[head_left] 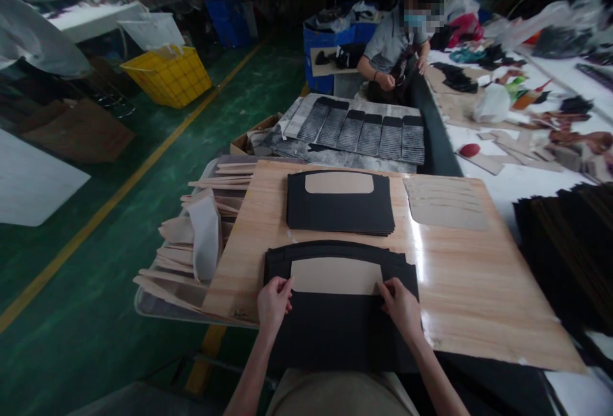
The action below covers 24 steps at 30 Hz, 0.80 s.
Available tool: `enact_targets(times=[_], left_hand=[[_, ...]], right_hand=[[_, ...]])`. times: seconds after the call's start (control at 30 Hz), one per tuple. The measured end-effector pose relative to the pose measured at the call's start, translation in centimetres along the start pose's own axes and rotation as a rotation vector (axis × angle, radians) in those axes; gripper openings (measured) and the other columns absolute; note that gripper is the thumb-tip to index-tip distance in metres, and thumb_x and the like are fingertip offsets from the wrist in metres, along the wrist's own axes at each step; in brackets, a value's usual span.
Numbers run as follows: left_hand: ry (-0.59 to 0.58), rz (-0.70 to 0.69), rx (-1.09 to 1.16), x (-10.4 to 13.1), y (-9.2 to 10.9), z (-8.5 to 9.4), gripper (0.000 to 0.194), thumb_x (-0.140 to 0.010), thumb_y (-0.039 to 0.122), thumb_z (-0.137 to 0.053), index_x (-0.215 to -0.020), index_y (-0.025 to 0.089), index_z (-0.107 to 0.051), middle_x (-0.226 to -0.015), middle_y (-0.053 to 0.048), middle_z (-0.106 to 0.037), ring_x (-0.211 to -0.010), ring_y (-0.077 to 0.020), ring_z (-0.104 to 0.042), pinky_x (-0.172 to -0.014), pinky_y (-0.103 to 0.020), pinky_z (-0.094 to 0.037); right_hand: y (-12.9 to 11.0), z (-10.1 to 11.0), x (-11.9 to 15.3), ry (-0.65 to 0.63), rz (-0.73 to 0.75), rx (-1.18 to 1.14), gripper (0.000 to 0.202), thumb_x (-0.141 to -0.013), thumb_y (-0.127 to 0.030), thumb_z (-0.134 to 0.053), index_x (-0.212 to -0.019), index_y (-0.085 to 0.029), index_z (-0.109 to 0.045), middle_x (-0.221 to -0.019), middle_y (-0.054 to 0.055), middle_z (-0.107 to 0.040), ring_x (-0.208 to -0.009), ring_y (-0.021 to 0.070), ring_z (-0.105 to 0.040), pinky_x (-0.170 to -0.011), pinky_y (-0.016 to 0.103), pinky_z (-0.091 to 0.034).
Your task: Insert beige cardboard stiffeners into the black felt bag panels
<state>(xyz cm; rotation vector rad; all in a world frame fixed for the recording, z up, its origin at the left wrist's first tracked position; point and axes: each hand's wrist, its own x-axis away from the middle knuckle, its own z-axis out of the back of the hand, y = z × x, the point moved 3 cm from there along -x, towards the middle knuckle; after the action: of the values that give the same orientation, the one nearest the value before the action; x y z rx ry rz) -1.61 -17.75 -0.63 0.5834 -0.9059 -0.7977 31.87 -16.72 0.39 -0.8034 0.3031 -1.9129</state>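
Forearms foremost in head view, left hand and right hand pinching opposite ends of tan card atop black sheets; probably light, stiffish, creasable, best held by its edges.

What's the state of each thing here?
Near tan panel: flat on the near black stack
Left hand: fingertips pinched at its left end
Right hand: fingertips pinched at its right end
Near black stack: edges uneven
Far black stack: another tan panel on top
Grey tray: loaded with tan pieces
Wood-grain board: flat, beneath both stacks
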Motion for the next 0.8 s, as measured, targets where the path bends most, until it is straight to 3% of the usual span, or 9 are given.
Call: enact_targets(times=[0.8], left_hand=[[0.035,-0.023,-0.055,0.4,0.9,0.0,0.038,-0.082,0.056,-0.051,-0.072,0.020,-0.058,-0.058,0.002,-0.061,-0.038,-0.0110,-0.056,-0.034,-0.020,-0.036]], right_hand=[[1.8,-0.7,-1.7,-0.093,0.003,-0.117,0.033,-0.084,-0.055,-0.049,-0.079,-0.023,-0.056,-0.057,0.000,-0.066,-0.054,0.0170,-0.067,-0.049,0.024,-0.043]])
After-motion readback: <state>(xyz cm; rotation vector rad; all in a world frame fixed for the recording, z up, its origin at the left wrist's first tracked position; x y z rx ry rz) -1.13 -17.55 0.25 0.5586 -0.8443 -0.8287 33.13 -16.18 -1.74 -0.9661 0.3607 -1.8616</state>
